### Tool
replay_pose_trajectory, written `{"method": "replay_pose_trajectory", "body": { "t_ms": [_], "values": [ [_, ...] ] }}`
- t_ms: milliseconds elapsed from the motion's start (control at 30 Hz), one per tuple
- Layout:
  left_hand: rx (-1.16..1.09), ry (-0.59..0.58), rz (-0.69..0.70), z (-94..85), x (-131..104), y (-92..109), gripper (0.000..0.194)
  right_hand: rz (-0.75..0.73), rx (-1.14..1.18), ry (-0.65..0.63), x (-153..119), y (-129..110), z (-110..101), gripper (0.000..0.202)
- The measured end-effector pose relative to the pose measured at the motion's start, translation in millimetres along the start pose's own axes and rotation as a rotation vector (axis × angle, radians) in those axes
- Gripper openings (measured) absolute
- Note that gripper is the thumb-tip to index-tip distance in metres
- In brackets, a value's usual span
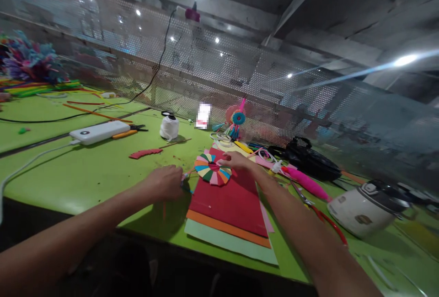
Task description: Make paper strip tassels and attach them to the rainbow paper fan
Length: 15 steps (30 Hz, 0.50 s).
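A flat ring of multicoloured paper strips [221, 179], with a pink-red patch in its centre, lies over the upper left of a red sheet [226, 205]. At its right edge my right hand [237, 160] pinches the ring, with thumb and fingers reaching toward the centre hole. Just left of the ring, my left hand [166, 181] is closed above the green table, its fingers curled. Thin coloured bits stick out beside those fingertips; what they grip is hidden. Under the red sheet show an orange sheet [233, 229] and a pale green sheet [231, 244].
Left stand a white power bank [99, 132] with a cable, pliers [130, 132] and a thread spool [169, 127]. A lit phone [203, 115] and a paper ornament [236, 118] stand behind. On the right are red-handled scissors [324, 217], a pink tube [307, 182] and a white pot [366, 210].
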<state>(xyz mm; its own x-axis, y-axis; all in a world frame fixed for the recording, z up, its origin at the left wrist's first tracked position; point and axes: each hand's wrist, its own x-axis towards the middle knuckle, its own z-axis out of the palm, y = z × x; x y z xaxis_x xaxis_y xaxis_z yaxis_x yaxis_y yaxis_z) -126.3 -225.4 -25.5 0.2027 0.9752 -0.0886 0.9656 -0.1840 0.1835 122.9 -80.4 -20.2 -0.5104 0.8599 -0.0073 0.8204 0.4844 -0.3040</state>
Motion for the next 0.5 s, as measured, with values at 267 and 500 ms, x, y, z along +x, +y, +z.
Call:
{"method": "replay_pose_trajectory", "body": {
  "t_ms": [267, 500],
  "values": [
    [-0.723, -0.084, -0.087, -31.4, 24.5, -9.0, 0.047, 0.131, 0.02, -0.034, -6.6, -7.6, 14.7, 0.032],
    [-0.911, -0.136, -0.006, -36.4, 52.0, 54.9, 0.04, 0.236, 0.098, -0.028, -30.7, -10.8, 15.8, 0.028]
  ]
}}
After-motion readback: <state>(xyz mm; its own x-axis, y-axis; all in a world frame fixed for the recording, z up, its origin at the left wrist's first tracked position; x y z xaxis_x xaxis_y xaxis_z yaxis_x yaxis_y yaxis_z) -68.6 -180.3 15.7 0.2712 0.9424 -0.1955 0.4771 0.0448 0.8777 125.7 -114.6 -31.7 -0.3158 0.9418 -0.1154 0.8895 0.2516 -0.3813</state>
